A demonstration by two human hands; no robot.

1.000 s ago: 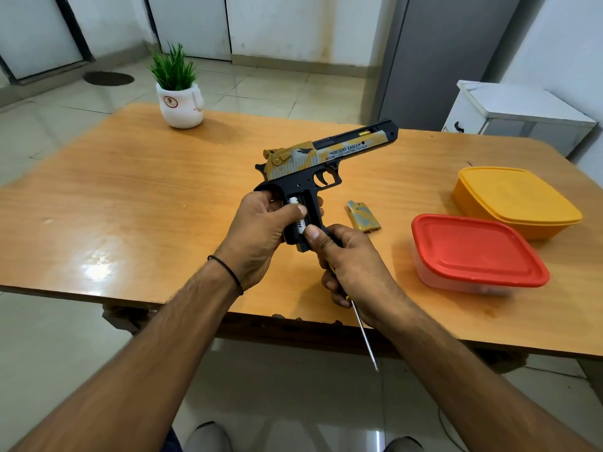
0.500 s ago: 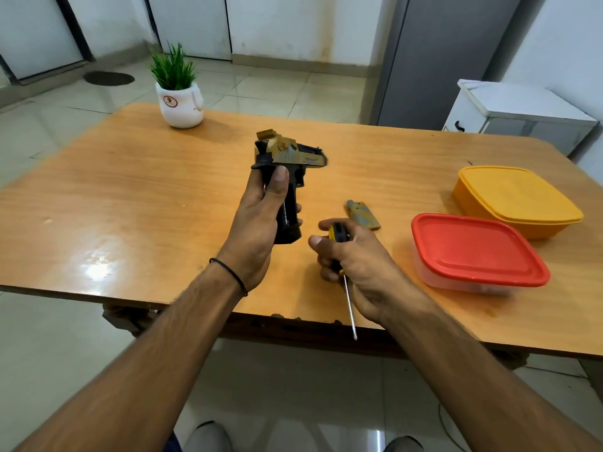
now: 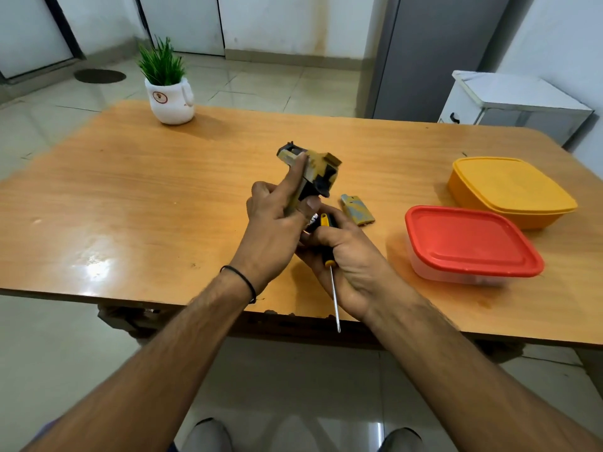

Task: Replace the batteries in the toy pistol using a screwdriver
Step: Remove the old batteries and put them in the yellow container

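My left hand [image 3: 272,223] grips the black and gold toy pistol [image 3: 313,172] by its grip, barrel turned away, above the wooden table [image 3: 130,197]. The grip's lower end tilts toward my right hand [image 3: 346,256], which is palm up just below it. That right hand holds a yellow and black screwdriver [image 3: 328,256], its metal shaft pointing toward me past the table's front edge. A small metallic object, maybe a battery end [image 3: 314,219], shows between the hands. The removed gold battery cover [image 3: 357,210] lies on the table to the right.
A red-lidded clear container [image 3: 470,243] and a yellow container [image 3: 509,190] stand on the table's right side. A white pot with a green plant [image 3: 169,96] sits at the far left. A white cabinet [image 3: 515,106] stands beyond the table.
My left hand has rotated the pistol from side-on to barrel-away and tipped its grip down to the right hand. The right hand turned palm up under the grip, still holding the screwdriver.
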